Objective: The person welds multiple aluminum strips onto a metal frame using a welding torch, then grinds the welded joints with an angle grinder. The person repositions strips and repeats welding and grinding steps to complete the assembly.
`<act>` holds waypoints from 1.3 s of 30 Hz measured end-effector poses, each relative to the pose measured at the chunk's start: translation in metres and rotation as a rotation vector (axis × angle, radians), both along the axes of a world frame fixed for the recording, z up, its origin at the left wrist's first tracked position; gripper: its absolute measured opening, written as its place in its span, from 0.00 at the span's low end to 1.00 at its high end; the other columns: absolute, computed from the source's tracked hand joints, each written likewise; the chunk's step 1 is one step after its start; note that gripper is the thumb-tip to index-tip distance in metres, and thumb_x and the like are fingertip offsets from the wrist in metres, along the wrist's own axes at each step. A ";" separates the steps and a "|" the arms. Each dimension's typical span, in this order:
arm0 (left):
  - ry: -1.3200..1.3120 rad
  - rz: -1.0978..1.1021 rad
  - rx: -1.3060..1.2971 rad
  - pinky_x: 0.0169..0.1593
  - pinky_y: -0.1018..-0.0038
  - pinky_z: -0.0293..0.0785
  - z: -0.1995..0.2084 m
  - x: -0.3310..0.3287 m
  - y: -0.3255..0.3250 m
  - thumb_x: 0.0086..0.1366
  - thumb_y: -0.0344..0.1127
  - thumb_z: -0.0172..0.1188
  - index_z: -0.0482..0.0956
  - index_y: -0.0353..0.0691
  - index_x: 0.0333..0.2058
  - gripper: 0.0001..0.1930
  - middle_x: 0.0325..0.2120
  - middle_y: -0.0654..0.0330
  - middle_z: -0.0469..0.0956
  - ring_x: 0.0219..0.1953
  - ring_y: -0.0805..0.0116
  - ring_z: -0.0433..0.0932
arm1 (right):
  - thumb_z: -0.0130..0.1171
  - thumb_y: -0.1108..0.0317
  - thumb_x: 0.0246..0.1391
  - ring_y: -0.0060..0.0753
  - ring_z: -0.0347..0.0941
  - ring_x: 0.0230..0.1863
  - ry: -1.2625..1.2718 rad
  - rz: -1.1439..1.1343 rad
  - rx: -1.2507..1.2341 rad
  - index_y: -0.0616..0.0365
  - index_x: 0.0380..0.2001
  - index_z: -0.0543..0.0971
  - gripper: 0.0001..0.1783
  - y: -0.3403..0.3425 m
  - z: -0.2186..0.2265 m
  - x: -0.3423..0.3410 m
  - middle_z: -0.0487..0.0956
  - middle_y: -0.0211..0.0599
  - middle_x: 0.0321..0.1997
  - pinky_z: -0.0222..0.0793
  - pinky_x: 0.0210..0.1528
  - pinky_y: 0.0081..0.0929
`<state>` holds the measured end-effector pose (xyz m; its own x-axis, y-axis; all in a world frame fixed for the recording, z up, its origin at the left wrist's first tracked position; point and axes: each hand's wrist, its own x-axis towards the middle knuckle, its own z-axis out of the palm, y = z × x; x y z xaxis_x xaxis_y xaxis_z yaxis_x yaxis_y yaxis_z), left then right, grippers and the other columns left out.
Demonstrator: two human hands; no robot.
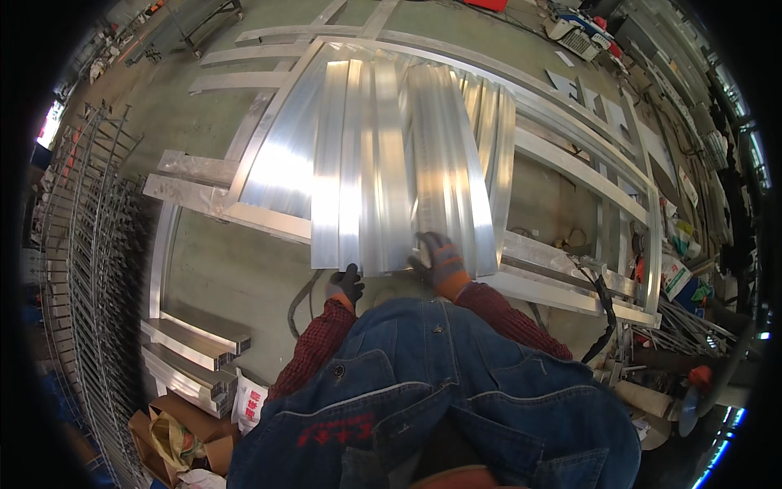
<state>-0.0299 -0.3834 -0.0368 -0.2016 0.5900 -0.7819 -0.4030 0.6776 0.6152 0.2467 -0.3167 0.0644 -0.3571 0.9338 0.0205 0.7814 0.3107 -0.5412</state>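
Close to the camera, a blue denim jacket (415, 346) fills the bottom, with small red writing on the chest. Just past it are two hands in dark gloves with orange on them. The left hand (346, 285) touches the near edge of the shiny ridged metal sheets (379, 171), and I cannot tell if its grip is pinching or only resting. The right hand (442, 265) has its finger and thumb apart at that same edge; how tight its grip is, I cannot tell. Maybe the hands are at the edge because it is easy to reach and helps keep the sheets straight

To the left on the floor (244, 285) are a white bag (248, 401) with big red writing, a brown box (191, 417) and a pile of silver tubes (175, 371). The sheets lie side by side, some over others, on a big metal frame (269, 221), which perhaps keeps them off the floor. Thin rods (90, 236) lean together at the left, maybe to save room. Far off are a white basket (574, 41) and a cart (183, 26), with no words I can read
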 end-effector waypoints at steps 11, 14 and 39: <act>0.417 -0.965 0.408 0.49 0.60 0.87 0.022 0.065 0.010 0.73 0.51 0.71 0.77 0.43 0.68 0.31 0.51 0.48 0.88 0.45 0.52 0.91 | 0.67 0.32 0.63 0.70 0.71 0.73 -0.080 -0.608 -0.209 0.67 0.75 0.68 0.54 -0.001 -0.070 0.145 0.74 0.66 0.74 0.68 0.75 0.54; 0.772 -0.996 0.512 0.67 0.53 0.79 0.037 0.122 0.028 0.71 0.51 0.70 0.71 0.50 0.75 0.37 0.66 0.45 0.79 0.64 0.42 0.81 | 0.66 0.32 0.64 0.66 0.77 0.68 0.069 -0.623 -0.214 0.69 0.72 0.71 0.52 -0.002 -0.087 0.168 0.81 0.67 0.65 0.73 0.70 0.51; 1.170 -0.523 0.216 0.72 0.48 0.72 0.096 0.237 0.026 0.60 0.55 0.79 0.54 0.29 0.79 0.60 0.73 0.33 0.64 0.71 0.31 0.69 | 0.64 0.50 0.72 0.48 0.85 0.55 0.405 0.131 -0.455 0.60 0.70 0.77 0.32 0.032 -0.082 0.133 0.88 0.50 0.53 0.80 0.60 0.40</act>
<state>0.2075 -0.3577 0.0589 -0.4046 0.8968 -0.1789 0.7243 0.4337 0.5360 0.3794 -0.2849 -0.0178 -0.5161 0.8301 -0.2112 0.4574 0.0587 -0.8873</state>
